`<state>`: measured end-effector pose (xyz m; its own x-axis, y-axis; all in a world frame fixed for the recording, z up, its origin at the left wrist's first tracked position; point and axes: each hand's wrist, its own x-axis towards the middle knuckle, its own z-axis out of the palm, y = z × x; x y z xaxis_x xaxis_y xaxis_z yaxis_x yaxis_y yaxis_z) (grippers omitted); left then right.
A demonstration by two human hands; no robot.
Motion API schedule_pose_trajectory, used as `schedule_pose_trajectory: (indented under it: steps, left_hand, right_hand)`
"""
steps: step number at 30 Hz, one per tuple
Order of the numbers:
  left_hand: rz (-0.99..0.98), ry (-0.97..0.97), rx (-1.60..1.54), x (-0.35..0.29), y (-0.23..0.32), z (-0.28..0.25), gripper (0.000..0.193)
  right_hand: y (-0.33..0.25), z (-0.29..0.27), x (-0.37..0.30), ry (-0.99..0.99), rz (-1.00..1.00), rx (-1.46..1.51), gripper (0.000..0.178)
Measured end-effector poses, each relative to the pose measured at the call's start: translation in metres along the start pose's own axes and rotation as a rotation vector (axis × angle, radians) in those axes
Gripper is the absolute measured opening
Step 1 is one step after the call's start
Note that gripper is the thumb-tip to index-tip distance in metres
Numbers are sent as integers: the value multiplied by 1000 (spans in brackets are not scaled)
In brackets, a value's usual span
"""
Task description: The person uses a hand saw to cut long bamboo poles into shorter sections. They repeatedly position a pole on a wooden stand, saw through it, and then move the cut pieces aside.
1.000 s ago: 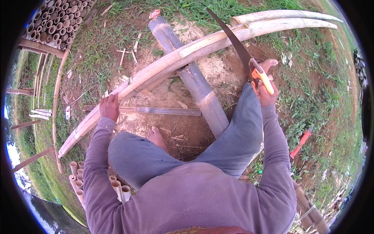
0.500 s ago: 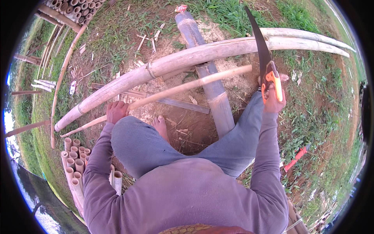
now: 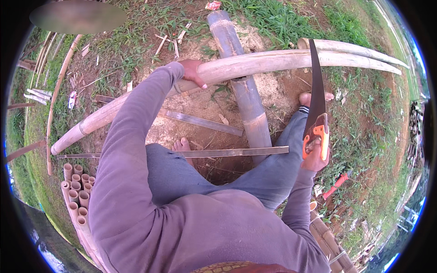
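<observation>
The left hand [image 3: 192,73], thumb spread, grips a long, pale, round bamboo pole [image 3: 259,61] lying across a thick grey bamboo log [image 3: 249,101]; the right hand [image 3: 314,159] is closed around an orange-handled, dark-bladed handsaw [image 3: 317,88].

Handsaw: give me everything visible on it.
The handsaw has a long, dark blade that narrows toward its tip and looks gently curved, though the lens bends edges. Its handle is orange with a brownish part near the blade; the material looks like plastic. The right hand grips it, blade pointing away from the person. In the picture the blade's far end crosses the pale bamboo poles; whether it touches them can't be told. Teeth are too small to make out.
</observation>
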<state>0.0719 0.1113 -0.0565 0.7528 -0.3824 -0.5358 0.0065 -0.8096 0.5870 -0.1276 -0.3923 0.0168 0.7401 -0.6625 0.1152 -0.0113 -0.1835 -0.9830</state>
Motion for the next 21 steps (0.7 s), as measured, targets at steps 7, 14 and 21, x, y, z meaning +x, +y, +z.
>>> schedule_pose_trajectory:
  steps: [7, 14, 21]
  left_hand:
    - [-168, 230, 351, -70, 20, 20, 87]
    - [-319, 236, 382, -169, -78, 22, 85]
    - [-304, 146, 267, -178, -91, 25, 89]
  right_hand:
    - [0, 5, -2, -64, 26, 45, 4]
    - [-2, 43, -31, -185, 56, 170, 3]
    - [-16, 92, -68, -264, 54, 240, 8]
